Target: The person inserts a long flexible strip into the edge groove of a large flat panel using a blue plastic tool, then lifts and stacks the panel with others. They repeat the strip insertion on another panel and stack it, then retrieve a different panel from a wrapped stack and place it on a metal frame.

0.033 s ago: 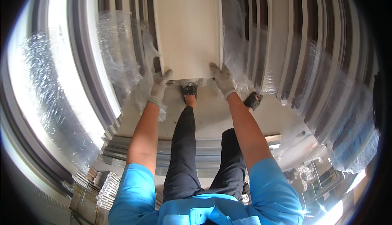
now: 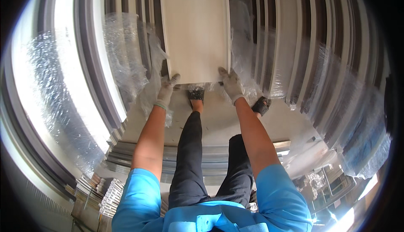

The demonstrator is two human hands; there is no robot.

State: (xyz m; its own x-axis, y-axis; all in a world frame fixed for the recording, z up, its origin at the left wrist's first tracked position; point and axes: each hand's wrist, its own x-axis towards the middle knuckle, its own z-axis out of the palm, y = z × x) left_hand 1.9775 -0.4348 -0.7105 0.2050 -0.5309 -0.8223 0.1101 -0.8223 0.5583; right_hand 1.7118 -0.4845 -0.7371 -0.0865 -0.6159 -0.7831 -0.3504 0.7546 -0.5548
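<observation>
A long, flat, cream-coloured panel (image 2: pixel 195 34) stretches away from me, its near end above my feet. At its near left corner my left hand (image 2: pixel 167 90), in a pale work glove, is closed on the edge with the thumb on top. My right hand (image 2: pixel 230 84), gloved alike, grips the near right corner the same way. Both sets of fingers are partly hidden under the panel. Crumpled clear plastic wrap (image 2: pixel 156 59) hangs beside my left hand, and more clear wrap (image 2: pixel 244 74) lies next to my right.
Long dark and pale profiles (image 2: pixel 313 34) line the right side, partly wrapped in plastic. More long profiles (image 2: pixel 88 55) stand on the left, also with plastic film (image 2: pixel 52 89). Behind my feet, a bundle of grey bars (image 2: pixel 214 154) lies across the floor (image 2: pixel 223 122).
The view has shifted very slightly, so the panel and both hands sit a little lower and farther right. Both hands keep the same hold on the panel.
</observation>
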